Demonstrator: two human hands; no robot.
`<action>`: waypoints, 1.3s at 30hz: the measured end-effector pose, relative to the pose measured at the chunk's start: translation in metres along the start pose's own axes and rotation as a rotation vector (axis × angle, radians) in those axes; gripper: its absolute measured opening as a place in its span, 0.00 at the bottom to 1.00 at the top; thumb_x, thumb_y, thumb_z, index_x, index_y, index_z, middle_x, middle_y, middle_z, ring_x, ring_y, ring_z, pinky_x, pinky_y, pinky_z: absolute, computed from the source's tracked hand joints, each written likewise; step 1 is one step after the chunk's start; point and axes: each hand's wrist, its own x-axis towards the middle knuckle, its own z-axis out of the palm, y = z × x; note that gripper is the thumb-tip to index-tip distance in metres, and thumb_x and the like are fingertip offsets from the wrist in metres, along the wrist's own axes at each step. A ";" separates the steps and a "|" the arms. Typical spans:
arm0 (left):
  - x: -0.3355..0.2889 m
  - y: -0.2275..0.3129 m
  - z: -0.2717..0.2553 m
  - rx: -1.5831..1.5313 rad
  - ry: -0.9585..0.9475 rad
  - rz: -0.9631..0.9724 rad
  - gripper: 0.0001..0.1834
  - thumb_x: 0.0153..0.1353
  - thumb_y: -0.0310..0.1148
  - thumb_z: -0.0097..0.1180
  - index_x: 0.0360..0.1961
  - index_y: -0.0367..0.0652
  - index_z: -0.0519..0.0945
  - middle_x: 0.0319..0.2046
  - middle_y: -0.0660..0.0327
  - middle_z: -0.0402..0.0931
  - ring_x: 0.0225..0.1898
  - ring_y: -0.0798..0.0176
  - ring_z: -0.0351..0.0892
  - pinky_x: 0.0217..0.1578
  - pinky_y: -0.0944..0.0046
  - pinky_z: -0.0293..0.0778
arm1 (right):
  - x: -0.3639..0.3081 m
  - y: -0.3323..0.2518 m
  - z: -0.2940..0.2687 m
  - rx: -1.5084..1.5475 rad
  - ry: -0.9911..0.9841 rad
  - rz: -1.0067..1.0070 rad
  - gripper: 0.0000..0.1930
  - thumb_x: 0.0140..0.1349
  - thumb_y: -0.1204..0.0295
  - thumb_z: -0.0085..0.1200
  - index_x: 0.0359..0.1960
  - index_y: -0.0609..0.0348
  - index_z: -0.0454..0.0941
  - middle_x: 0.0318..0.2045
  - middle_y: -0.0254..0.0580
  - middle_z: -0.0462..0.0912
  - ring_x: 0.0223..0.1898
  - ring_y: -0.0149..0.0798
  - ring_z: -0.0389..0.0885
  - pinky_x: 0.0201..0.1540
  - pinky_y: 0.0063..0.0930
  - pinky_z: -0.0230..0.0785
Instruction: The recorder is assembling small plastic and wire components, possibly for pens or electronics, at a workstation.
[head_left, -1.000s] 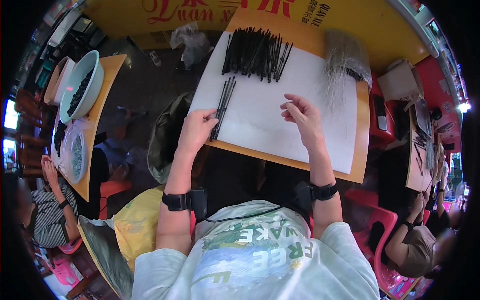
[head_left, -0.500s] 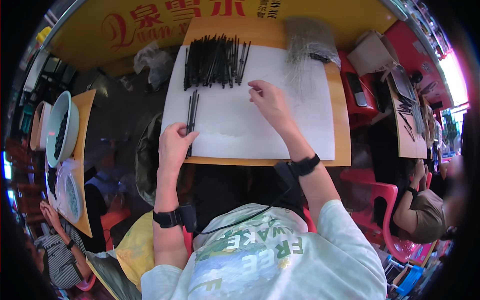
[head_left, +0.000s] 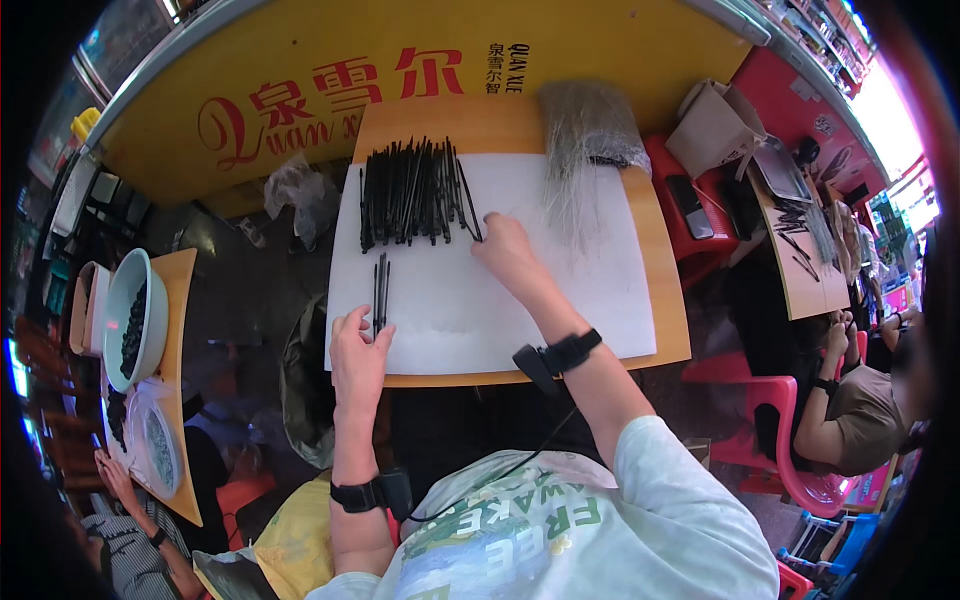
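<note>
Thin black sticks [head_left: 412, 192] with small knobs along them lie side by side in a dense row on a white foam sheet [head_left: 480, 320]. At the row's right edge, my right hand [head_left: 508, 252] pinches the lower end of one slanted black stick [head_left: 468, 203]. Below the row's left part, a few similar sticks [head_left: 381, 285] lie together, pointing away from me. Their near ends sit between the thumb and curled fingers of my left hand [head_left: 357, 360]. What the sticks are exactly, I cannot tell.
A clear plastic bag [head_left: 598, 125] with thin pale strands lies at the sheet's far right. The sheet rests on a wooden table [head_left: 665, 270]. Left, another table holds a pale green basin [head_left: 150, 310] of black pieces. A red stool [head_left: 668, 190] bears a phone. People sit on both sides.
My right hand has moved left to the row's edge and taken hold of a stick's end. My left hand stays by the small group. The whole view has shifted, showing more yellow wall.
</note>
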 end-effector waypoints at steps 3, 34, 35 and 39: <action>-0.004 0.006 0.009 -0.269 -0.045 0.018 0.18 0.55 0.28 0.60 0.47 0.35 0.76 0.32 0.58 0.76 0.32 0.67 0.76 0.34 0.66 0.73 | -0.031 -0.004 -0.022 0.323 -0.117 0.184 0.13 0.50 0.76 0.55 0.35 0.74 0.76 0.28 0.54 0.80 0.32 0.47 0.81 0.37 0.35 0.75; -0.033 0.043 0.038 -1.148 -0.687 -0.417 0.09 0.62 0.26 0.51 0.44 0.38 0.74 0.35 0.56 0.79 0.39 0.58 0.82 0.21 0.76 0.75 | -0.057 0.079 -0.098 -0.496 0.006 -0.457 0.03 0.55 0.76 0.50 0.26 0.61 0.74 0.34 0.52 0.76 0.38 0.52 0.77 0.39 0.39 0.71; -0.034 0.041 0.038 -1.172 -0.701 -0.420 0.09 0.62 0.26 0.51 0.44 0.37 0.74 0.34 0.56 0.78 0.39 0.56 0.82 0.21 0.74 0.77 | -0.049 0.078 -0.094 -0.358 -0.007 -0.332 0.01 0.52 0.78 0.49 0.26 0.61 0.70 0.33 0.51 0.74 0.39 0.49 0.78 0.38 0.38 0.72; -0.036 0.038 0.035 -1.190 -0.706 -0.426 0.09 0.62 0.25 0.51 0.44 0.37 0.74 0.34 0.56 0.78 0.39 0.56 0.82 0.23 0.72 0.80 | -0.043 0.082 -0.112 -0.608 -0.084 -0.728 0.04 0.54 0.78 0.48 0.30 0.60 0.74 0.34 0.45 0.72 0.38 0.45 0.77 0.38 0.35 0.72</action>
